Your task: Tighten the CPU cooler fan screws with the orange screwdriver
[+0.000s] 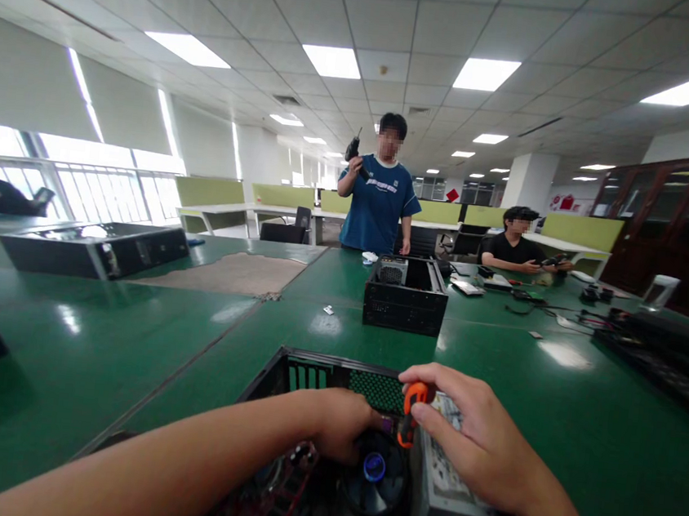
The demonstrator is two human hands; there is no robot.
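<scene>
– What's in the right hand (473, 440)?
– An orange-and-black screwdriver (414, 397), pinched upright between thumb and fingers, just above the open computer case (334, 360); its tip is out of sight

– And the left hand (340, 423)?
– Reaching down inside the case, right beside the black fan (377, 498) with the blue hub. The fingertips are hidden, so I can't tell whether they grip anything

– What's under the right hand?
– A silver metal box (440, 486), inside the case next to the fan

– Where does the case sit?
– On the green counter (198, 358), nearest the wearer. Beyond it stands a second case (404, 309), and behind that a person in a blue shirt (374, 208) holds up a drill (353, 149)
</scene>
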